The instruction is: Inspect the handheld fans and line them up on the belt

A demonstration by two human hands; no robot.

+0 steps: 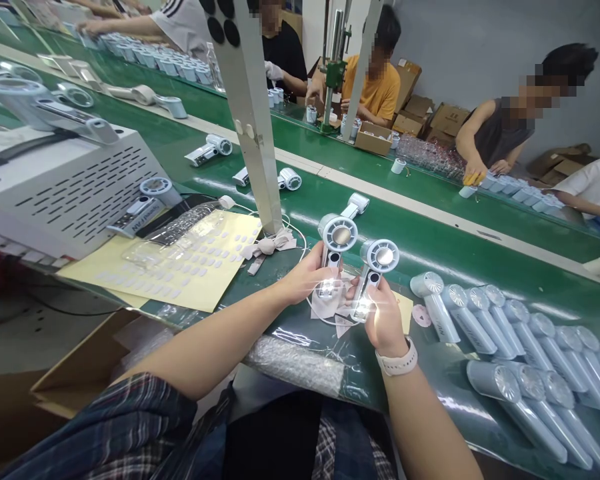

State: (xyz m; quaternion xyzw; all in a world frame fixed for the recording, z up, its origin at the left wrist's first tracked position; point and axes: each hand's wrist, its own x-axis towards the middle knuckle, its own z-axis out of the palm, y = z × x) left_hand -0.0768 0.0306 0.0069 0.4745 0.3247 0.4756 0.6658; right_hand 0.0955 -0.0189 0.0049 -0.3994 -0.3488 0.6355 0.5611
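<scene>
My left hand (307,275) is closed round the handle of a light blue handheld fan (341,233), its round silver-centred head tilted up. In my right hand (384,317), just beside it, is a second handheld fan (381,256), also gripped by the handle. Both fans are held apart above the front edge of the bench. Beneath them lie crumpled pale scraps (329,303) and a white cable. Another fan (356,205) rests on the green surface just beyond. Several more fans (480,320) lie in rows to the right of my right hand.
A yellow sheet of stickers (195,267) lies left, against a white vented machine (105,193). A metal post (253,113) rises from the bench. Bubble wrap (295,365) hangs at the near edge. Across the green conveyor (430,213), several people handle fan parts.
</scene>
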